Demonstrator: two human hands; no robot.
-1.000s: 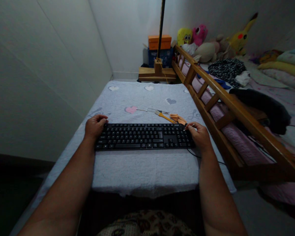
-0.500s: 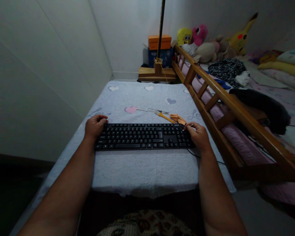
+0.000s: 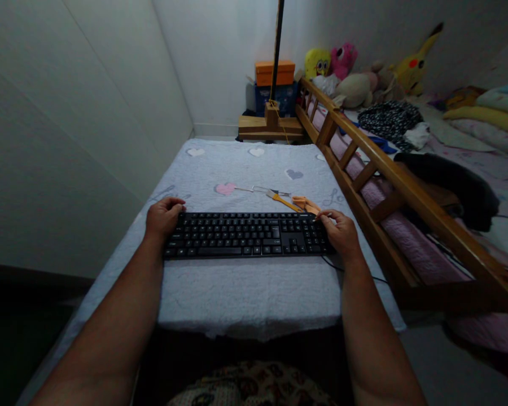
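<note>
A black keyboard (image 3: pixel 237 235) lies flat across the cloth-covered table. My left hand (image 3: pixel 163 217) rests at its left end, fingers bent and closed around the edge. At the right end is my right hand (image 3: pixel 337 226), with thumb and fingertips pinched over the number keys on something small and pale that I cannot make out. Just behind the keyboard lie a brush with a yellow handle (image 3: pixel 288 203), an orange cloth (image 3: pixel 305 204) and a thin metal tool (image 3: pixel 271 190). A black cable (image 3: pixel 332 265) runs from the keyboard under my right wrist.
The table's light blue cloth (image 3: pixel 245 287) has heart prints. Along the right side runs a wooden bed rail (image 3: pixel 389 163), with clothes and plush toys (image 3: pixel 355 87) beyond it. Behind the table stand a wooden base with a pole (image 3: pixel 271 128) and an orange box (image 3: pixel 274 72).
The fingertips of my right hand have shifted slightly left over the number keys. My left hand and the keyboard have stayed in place.
</note>
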